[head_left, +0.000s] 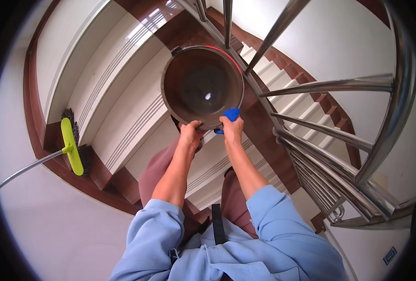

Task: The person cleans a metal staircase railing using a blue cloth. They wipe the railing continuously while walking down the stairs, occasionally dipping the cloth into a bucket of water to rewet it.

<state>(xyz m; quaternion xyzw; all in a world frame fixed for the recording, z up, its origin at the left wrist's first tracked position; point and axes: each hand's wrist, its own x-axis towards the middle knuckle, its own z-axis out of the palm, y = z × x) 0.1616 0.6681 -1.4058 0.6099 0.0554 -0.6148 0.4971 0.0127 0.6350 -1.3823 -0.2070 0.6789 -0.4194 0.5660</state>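
A round brown bucket with dark water inside is in front of me, over the stairs. My left hand grips its near rim, thumb over the edge. To the right of it, my right hand holds a blue cloth against the same rim. Part of the cloth shows below the rim. The fingers under the rim are hidden. A red strip runs along the bucket's far right edge. Whether the bucket's base touches a step cannot be seen.
Pale stairs with grooved edges surround the bucket. A metal railing runs along the right, with a lower flight visible beyond it. At left, a mop with a lime-green head leans by the white wall.
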